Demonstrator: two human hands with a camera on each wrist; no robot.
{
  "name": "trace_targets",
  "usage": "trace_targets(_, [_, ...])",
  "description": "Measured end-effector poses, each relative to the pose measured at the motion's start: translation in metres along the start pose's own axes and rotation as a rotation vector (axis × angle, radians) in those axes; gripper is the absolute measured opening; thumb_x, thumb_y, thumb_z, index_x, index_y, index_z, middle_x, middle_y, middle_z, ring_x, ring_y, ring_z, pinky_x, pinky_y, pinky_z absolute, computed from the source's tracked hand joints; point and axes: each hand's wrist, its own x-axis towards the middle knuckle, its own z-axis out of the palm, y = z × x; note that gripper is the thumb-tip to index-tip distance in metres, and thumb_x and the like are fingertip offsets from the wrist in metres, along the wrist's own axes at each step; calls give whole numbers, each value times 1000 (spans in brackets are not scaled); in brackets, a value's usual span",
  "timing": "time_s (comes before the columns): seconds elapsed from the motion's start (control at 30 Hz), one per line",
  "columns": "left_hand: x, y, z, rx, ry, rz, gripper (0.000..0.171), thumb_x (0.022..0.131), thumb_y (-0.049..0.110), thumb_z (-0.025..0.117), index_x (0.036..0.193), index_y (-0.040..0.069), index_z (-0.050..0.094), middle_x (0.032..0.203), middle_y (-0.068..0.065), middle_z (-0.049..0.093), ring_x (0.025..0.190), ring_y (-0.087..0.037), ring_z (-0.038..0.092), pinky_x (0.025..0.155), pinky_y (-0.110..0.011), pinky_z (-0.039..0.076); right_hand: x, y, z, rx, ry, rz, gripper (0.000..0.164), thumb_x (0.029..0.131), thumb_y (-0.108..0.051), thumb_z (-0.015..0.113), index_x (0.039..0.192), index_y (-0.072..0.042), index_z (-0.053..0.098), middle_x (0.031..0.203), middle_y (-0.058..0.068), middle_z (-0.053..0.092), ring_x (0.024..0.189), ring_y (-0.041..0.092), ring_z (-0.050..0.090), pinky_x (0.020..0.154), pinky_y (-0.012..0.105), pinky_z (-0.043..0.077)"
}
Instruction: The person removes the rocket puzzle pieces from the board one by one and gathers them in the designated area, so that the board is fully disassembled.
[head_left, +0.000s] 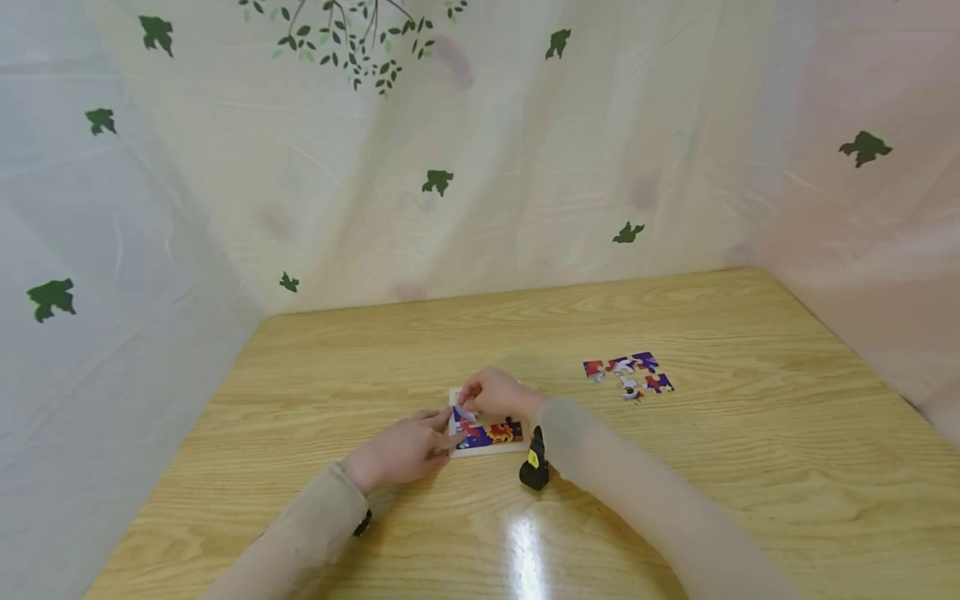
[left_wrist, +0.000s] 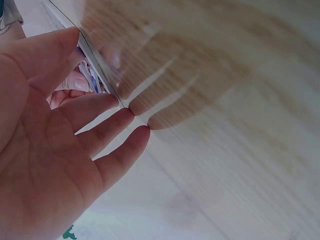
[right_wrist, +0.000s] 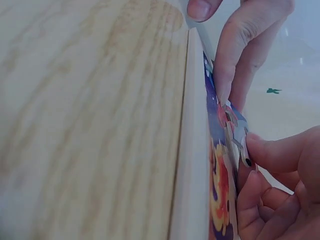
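A jigsaw puzzle in a pale tray frame (head_left: 491,451) lies on the table, its near row filled with purple, red and yellow picture pieces (head_left: 501,433). My right hand (head_left: 495,396) is over the tray, pinching a pale grey-blue puzzle piece (right_wrist: 241,137) between thumb and fingers; the piece stands tilted over the others. At the tray's left side is my left hand (head_left: 401,450), with fingers extended. One of its fingertips touches the pieces close to the held one, while other fingertips rest on the tabletop, as the left wrist view shows.
Several loose puzzle pieces (head_left: 652,382) lie to the right, farther back on the wooden table (head_left: 360,358). A black wrist device (head_left: 534,471) sits under the right wrist. Hanging pale sheets (head_left: 525,208) with green leaf prints enclose the back and sides.
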Motion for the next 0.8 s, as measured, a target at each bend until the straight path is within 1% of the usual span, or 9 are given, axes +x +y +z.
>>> trace_targets(0.17, [1, -1, 1, 3, 6, 10, 35, 93, 16, 60, 127, 10, 61, 144, -29, 36, 128, -42, 44, 102, -49, 42, 1, 5, -3, 35, -5, -1, 12, 90, -4, 59, 93, -7, 70, 93, 4, 68, 79, 14, 55, 69, 23, 45])
trace_targets(0.3, [1, -2, 2, 10, 10, 18, 35, 93, 15, 60, 127, 9, 61, 142, -31, 37, 128, -43, 44, 103, -50, 42, 0, 6, -8, 67, -30, 0, 17, 91, -4, 57, 101, -7, 70, 104, 6, 67, 84, 14, 54, 73, 24, 44])
trace_targets(0.47, [2, -1, 2, -13, -1, -13, 36, 94, 16, 59, 128, 9, 59, 144, -30, 36, 129, -43, 42, 104, -51, 40, -4, 4, -14, 56, -70, -5, 25, 95, -7, 54, 114, -10, 68, 119, 7, 64, 88, 14, 53, 72, 23, 42])
trace_targets(0.57, [2, 0, 1, -22, -4, -30, 36, 94, 16, 58, 129, 10, 58, 145, -29, 35, 130, -44, 41, 104, -51, 40, -8, 2, -19, 26, -93, -21, 26, 96, -8, 51, 116, -11, 67, 123, 7, 62, 88, 15, 52, 72, 24, 40])
trace_targets(0.67, [3, 0, 1, -24, -2, -36, 36, 94, 16, 59, 129, 10, 59, 145, -29, 35, 130, -44, 41, 105, -51, 39, -12, 4, -27, -7, -100, -35, 25, 97, -9, 50, 116, -12, 66, 119, 6, 61, 89, 15, 50, 73, 24, 40])
trace_targets(0.8, [4, 0, 0, -19, 3, -31, 36, 93, 15, 60, 128, 9, 59, 144, -30, 36, 129, -44, 42, 104, -50, 40, -16, 8, -40, 19, -111, -54, 25, 97, -9, 50, 118, -7, 62, 104, 6, 62, 85, 15, 51, 71, 25, 44])
